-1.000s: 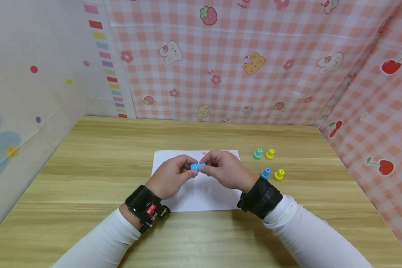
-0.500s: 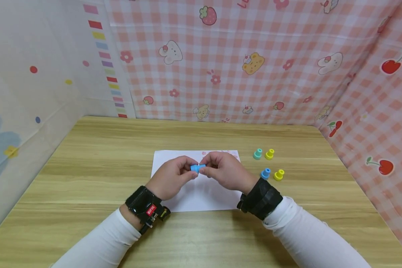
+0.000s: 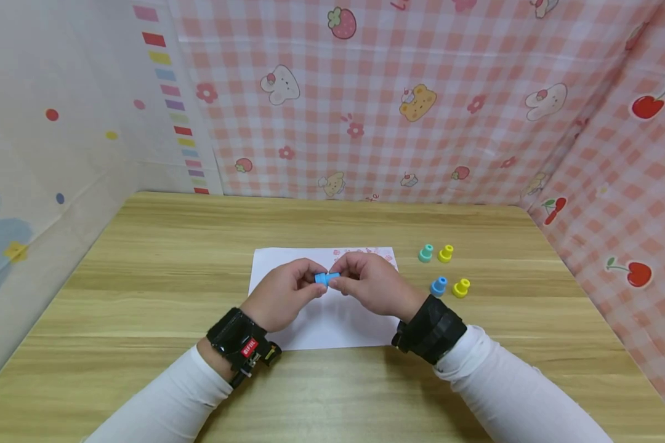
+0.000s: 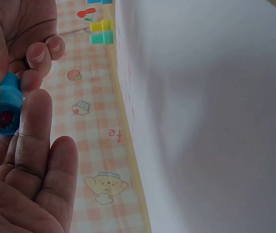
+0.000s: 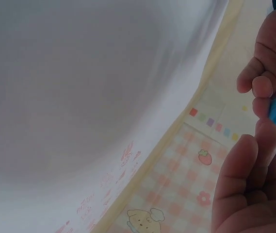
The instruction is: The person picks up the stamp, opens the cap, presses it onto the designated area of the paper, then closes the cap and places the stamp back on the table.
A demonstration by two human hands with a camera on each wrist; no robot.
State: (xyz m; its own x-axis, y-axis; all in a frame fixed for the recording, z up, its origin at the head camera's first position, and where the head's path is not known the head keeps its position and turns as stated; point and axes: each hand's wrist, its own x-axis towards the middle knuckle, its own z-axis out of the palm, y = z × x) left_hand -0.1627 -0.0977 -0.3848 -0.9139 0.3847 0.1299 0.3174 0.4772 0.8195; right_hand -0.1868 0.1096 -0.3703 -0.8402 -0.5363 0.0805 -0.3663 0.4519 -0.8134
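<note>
Now your left hand and right hand pinch the blue stamp mid-frame, so line its ends up straight!

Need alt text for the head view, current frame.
A person's left hand and right hand pinch a small blue piece together above white paper with red marks near its far edge. To the right on the wooden table stand a teal piece, another blue piece and two yellow pieces.

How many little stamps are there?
5: one held blue stamp, pinched between the left hand and right hand; right of the paper, a teal stamp, far yellow stamp, near blue stamp, near yellow stamp. Others might be hidden.
</note>
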